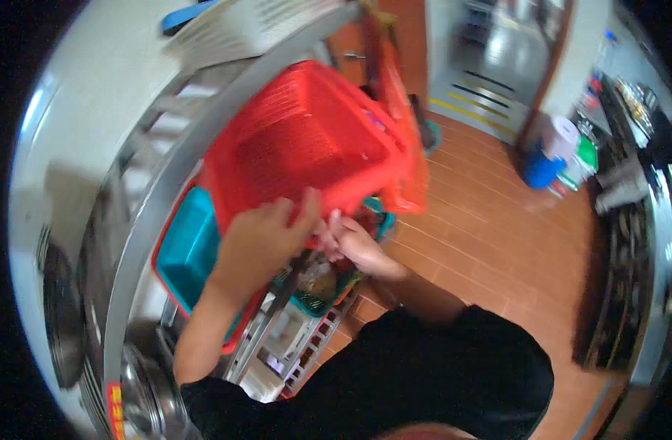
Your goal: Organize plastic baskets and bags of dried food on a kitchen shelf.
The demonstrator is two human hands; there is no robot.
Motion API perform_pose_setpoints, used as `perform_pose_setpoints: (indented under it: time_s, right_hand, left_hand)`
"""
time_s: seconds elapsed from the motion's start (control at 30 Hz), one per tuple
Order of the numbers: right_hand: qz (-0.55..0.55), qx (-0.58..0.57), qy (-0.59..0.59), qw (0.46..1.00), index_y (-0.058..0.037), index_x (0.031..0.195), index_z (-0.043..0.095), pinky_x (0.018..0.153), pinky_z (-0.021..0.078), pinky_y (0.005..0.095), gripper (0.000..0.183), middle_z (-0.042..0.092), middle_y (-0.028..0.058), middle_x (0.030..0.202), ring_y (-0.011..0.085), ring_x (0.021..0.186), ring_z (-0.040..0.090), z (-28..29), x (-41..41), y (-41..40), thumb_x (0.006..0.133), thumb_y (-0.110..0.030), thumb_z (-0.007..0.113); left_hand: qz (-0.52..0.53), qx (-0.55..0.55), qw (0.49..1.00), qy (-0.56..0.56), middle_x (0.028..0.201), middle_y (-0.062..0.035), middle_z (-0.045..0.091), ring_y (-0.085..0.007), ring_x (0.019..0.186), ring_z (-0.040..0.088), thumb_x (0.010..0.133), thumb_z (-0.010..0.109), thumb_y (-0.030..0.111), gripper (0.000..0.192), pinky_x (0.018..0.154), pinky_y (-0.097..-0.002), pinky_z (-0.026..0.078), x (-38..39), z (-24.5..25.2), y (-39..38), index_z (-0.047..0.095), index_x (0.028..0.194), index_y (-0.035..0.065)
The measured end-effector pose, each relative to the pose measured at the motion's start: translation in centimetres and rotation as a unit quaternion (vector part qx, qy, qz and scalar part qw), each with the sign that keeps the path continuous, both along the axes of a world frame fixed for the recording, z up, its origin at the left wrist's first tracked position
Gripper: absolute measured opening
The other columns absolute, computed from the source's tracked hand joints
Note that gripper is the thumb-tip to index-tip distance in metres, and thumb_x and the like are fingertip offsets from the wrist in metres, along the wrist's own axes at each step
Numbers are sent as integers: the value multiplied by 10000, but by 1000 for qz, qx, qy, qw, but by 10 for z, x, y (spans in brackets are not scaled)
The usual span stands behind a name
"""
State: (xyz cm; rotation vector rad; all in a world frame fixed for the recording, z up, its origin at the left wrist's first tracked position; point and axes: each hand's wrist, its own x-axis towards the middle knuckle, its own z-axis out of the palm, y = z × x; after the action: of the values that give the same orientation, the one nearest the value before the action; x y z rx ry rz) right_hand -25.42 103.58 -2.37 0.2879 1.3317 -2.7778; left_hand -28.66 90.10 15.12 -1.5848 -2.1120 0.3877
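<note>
A red plastic basket (308, 137) with slotted walls sits tilted in front of me, its inside turned up towards the camera. My left hand (264, 231) is at its near edge, with bent fingers over the red rim. Close beside it, my right hand (355, 242) is by the basket's near corner, fingertips almost meeting the left ones. Motion blur hides whether either hand grips the rim. Under the red basket, a teal plastic tub (187, 247) with a red edge shows at left. A green basket (314, 305) holding a clear bag (317, 280) lies below my hands.
A metal rack rail (149, 203) curves along the left, with steel pots (149, 396) at its lower end. An orange-red plastic bag (404, 165) hangs right of the basket. Across the tiled floor (479, 231) stand a blue bin (542, 165) and a dark kitchen unit (616, 286).
</note>
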Motion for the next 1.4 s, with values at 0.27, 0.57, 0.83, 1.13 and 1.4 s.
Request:
perform_pose_setpoints:
  time_s: [0.27, 0.57, 0.83, 1.13, 1.4]
  right_hand:
    - [63, 131, 44, 988, -20, 926, 601, 711, 456, 316, 437, 602, 37, 805, 148, 756, 551, -30, 30, -73, 1053, -335, 327]
    - [301, 238, 137, 913, -52, 904, 603, 588, 477, 282, 469, 614, 41, 733, 121, 619, 570, -15, 56, -189, 1053, -366, 288]
    - [246, 304, 354, 849, -35, 828, 571, 650, 480, 448, 412, 618, 139, 688, 340, 692, 636, 11, 81, -289, 1019, -315, 337]
    - [311, 188, 305, 880, -33, 881, 560, 522, 492, 336, 530, 613, 58, 707, 153, 529, 580, -39, 104, -410, 1039, -445, 267]
    - [500, 212, 128, 830, -20, 836, 602, 525, 526, 350, 557, 627, 79, 638, 180, 502, 606, -72, 85, -438, 1026, -448, 301]
  left_hand:
    - [49, 72, 996, 31, 816, -24, 565, -165, 621, 597, 732, 585, 178, 550, 515, -298, 483, 49, -18, -101, 556, 1275, 98]
    - [198, 144, 969, -21, 778, -59, 544, -166, 583, 589, 631, 633, 74, 540, 539, -307, 526, 118, -22, -247, 626, 1170, 40]
    - [268, 241, 933, 10, 772, -152, 622, -278, 567, 592, 815, 680, 183, 451, 520, -371, 463, 211, -41, -358, 564, 1197, -28]
    - [301, 250, 920, 2, 928, -172, 701, -279, 666, 669, 722, 691, 75, 368, 623, -364, 519, 224, -69, -453, 624, 1070, -25]
    - [316, 180, 928, -79, 840, -121, 685, -282, 632, 648, 707, 704, 116, 423, 597, -384, 516, 188, -104, -480, 651, 1122, 63]
